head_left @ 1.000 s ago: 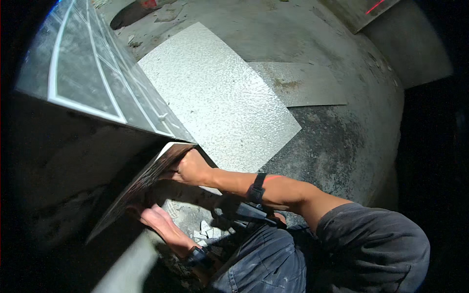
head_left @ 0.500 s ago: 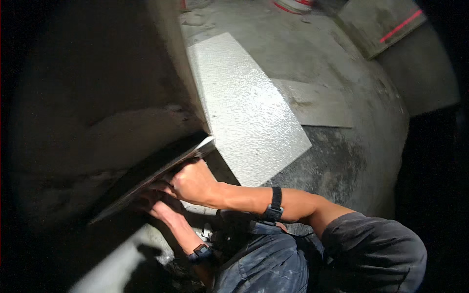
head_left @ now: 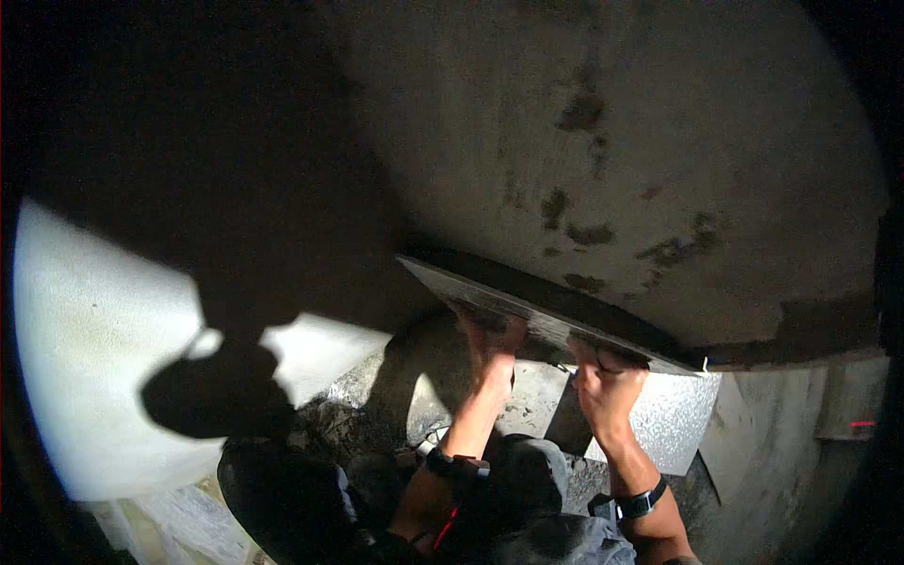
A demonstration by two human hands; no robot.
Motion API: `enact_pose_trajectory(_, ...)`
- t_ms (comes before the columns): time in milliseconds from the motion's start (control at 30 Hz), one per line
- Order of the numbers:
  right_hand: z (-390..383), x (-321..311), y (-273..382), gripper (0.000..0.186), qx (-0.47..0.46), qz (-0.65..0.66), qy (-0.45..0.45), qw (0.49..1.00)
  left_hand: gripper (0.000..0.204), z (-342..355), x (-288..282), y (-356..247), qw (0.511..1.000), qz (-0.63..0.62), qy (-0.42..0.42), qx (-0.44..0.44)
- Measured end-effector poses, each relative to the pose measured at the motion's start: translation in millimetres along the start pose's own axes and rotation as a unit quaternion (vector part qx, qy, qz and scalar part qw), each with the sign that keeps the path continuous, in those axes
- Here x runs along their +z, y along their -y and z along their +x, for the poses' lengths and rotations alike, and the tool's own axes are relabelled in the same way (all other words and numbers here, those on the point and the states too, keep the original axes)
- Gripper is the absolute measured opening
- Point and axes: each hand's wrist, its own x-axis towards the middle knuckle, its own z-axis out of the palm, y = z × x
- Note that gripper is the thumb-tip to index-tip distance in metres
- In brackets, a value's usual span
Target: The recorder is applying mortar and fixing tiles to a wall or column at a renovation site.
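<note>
A thin grey tile (head_left: 544, 327) stands tilted close to the wall, its near edge and part of its face in view. My left hand (head_left: 494, 344) grips it left of the middle, its fingers partly in shadow against the tile. Nearer the right end, my right hand (head_left: 607, 381) is closed on the same tile with the fingers curled. Both forearms come up from the lower edge, each with a dark strap at the wrist. The tile's back is hidden.
The wall (head_left: 603, 141) beyond the tile has dark damp patches. Another tile (head_left: 667, 424), pale and textured, lies on the floor at the right. A brightly lit pale surface (head_left: 85, 348) with a dark shadow is at the left. Crumpled sheeting (head_left: 193, 527) lies at lower left.
My view has swung left to face the wall. The tile in my hands now slopes down to the right, and my hands are farther apart on it.
</note>
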Motion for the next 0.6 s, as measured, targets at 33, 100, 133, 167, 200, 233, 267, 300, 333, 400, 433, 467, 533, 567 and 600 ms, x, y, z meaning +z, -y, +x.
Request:
enact_pose_trajectory(33, 0.9, -5.1, -2.1, 0.006, -0.013, -0.056, 0.016, 0.998, 0.127, -1.7, 3.7, -8.9, 0.999, -0.031, 0.018, -0.011)
enact_pose_trajectory(100, 0.7, -2.4, -3.3, 0.008, 0.048, 0.02, 0.019, 0.999, 0.13, -5.5, 9.2, -32.1, 0.999, -0.017, 0.027, 0.007)
enact_pose_trajectory(133, 0.8, -0.8, -7.9, 0.009, 0.021, 0.002, 0.005, 1.0, 0.132, -5.1, 10.2, -39.0, 0.999, 0.002, 0.04, 0.024)
enact_pose_trajectory(167, -0.3, 0.3, -7.3, 0.009, 0.017, 0.003, 0.011, 1.0, 0.134, -3.9, 9.5, -38.2, 1.0, 0.019, 0.023, -0.009)
enact_pose_trajectory(200, -1.1, 0.7, -6.3, 0.009, 0.032, 0.015, 0.01, 0.999, 0.134, -3.7, 7.1, -38.9, 1.0, 0.017, 0.017, -0.008)
enact_pose_trajectory(233, -1.1, 0.7, -5.3, 0.01, 0.048, 0.027, 0.009, 0.998, 0.136, -5.1, 4.9, -40.8, 0.999, 0.013, 0.032, 0.018)
enact_pose_trajectory(267, -0.4, -0.3, -6.1, 0.01, 0.049, 0.023, 0.013, 0.998, 0.137, -5.2, 4.7, -44.3, 0.998, 0.009, 0.05, 0.038)
enact_pose_trajectory(300, 0.7, -2.1, -7.5, 0.011, 0.032, -0.004, 0.023, 0.999, 0.137, -2.9, 2.3, -34.6, 0.998, 0.006, 0.047, 0.033)
enact_pose_trajectory(333, 1.7, -2.4, -8.4, 0.012, 0.016, -0.03, 0.032, 0.999, 0.137, -0.4, -1.2, -18.2, 0.999, 0.023, 0.045, 0.01)
enact_pose_trajectory(400, -0.8, 1.5, -15.0, 0.011, -0.009, -0.025, -0.017, 1.0, 0.138, -0.8, -0.8, -15.4, 0.998, 0.04, 0.049, -0.018)
enact_pose_trajectory(433, -2.3, -0.3, -18.5, 0.009, -0.015, -0.028, 0.0, 0.999, 0.137, 2.0, -1.0, -14.5, 0.997, 0.046, 0.058, 0.033)
enact_pose_trajectory(467, -3.8, -2.4, -20.2, 0.008, -0.021, -0.032, 0.016, 0.999, 0.137, 4.3, -0.1, -14.2, 0.993, 0.053, 0.067, 0.085)
enact_pose_trajectory(533, -1.2, 0.2, -14.8, 0.01, -0.01, -0.027, 0.015, 0.999, 0.136, 6.3, -2.4, -6.6, 0.995, 0.059, 0.053, 0.054)
enact_pose_trajectory(567, 0.6, 1.4, -11.1, 0.011, -0.003, -0.019, 0.011, 1.0, 0.136, 6.5, -3.4, -3.8, 0.997, 0.064, 0.038, 0.028)
enact_pose_trajectory(600, 0.8, 1.5, -9.3, 0.011, -0.002, -0.022, 0.013, 1.0, 0.136, 5.6, -1.2, -6.5, 0.997, 0.063, 0.038, 0.024)
